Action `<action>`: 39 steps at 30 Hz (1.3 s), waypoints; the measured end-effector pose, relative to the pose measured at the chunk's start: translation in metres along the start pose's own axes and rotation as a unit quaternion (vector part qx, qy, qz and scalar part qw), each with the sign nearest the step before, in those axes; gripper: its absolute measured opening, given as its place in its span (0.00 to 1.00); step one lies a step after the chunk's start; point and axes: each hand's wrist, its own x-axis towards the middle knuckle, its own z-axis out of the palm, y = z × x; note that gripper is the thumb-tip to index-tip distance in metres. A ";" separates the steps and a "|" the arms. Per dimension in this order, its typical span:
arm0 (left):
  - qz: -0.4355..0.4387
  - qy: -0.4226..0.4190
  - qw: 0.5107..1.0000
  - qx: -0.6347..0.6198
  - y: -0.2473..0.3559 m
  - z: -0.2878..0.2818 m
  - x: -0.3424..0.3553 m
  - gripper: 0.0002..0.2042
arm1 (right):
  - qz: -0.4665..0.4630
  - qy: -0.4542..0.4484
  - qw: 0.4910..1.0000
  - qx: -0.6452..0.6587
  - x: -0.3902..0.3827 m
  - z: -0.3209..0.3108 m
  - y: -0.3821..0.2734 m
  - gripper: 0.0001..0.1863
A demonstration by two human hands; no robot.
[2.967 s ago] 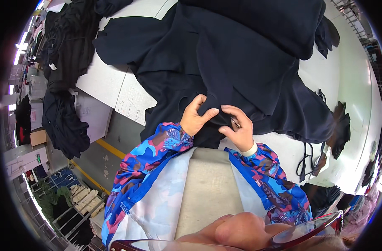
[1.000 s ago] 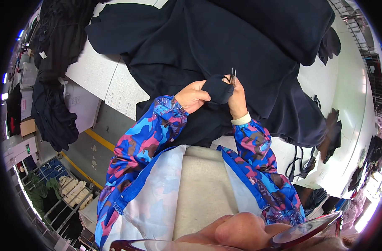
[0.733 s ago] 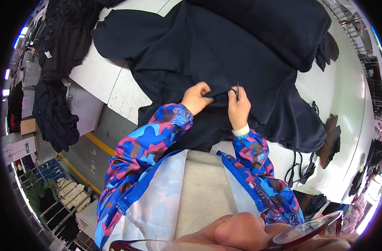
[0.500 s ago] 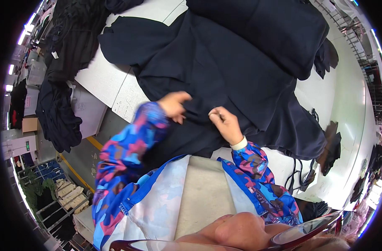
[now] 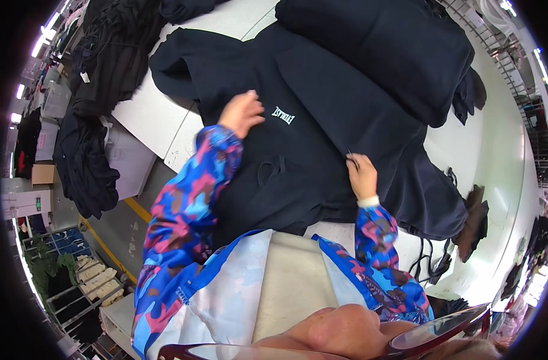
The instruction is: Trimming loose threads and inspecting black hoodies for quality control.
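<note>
The garment (image 5: 313, 141) could be nicked by the tool (image 5: 349, 154) pinched in the right hand (image 5: 363, 176) over it, the loosely curled left hand (image 5: 243, 114) holding nothing discernible.

Lit by strip lights (image 5: 44, 39), laid with grey floor (image 5: 126, 230) and yellow lines (image 5: 137, 208), furnished with a white desk (image 5: 157, 120) and metal rack (image 5: 67, 306).

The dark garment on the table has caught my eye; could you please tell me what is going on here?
A person is working over a dark garment, which lies spread on a white table. The left hand is over it, left of a small white print; whether it touches is unclear. The right hand is at the lower right, holding a small thin tool, mostly hidden. Thick dark folded fabric lies at the far side.
</note>
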 end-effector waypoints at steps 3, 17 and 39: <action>-0.151 0.070 0.982 -0.092 -0.022 0.057 0.027 0.35 | 0.011 -0.157 0.987 0.036 -0.031 -0.077 0.003 0.08; -0.136 -0.292 0.940 -0.111 -0.069 0.146 -0.119 0.22 | 0.202 0.071 0.902 0.374 -0.051 -0.054 -0.070 0.13; 0.004 -0.315 0.939 0.139 -0.084 0.143 -0.174 0.14 | 0.128 0.095 0.953 0.257 -0.085 -0.049 -0.102 0.14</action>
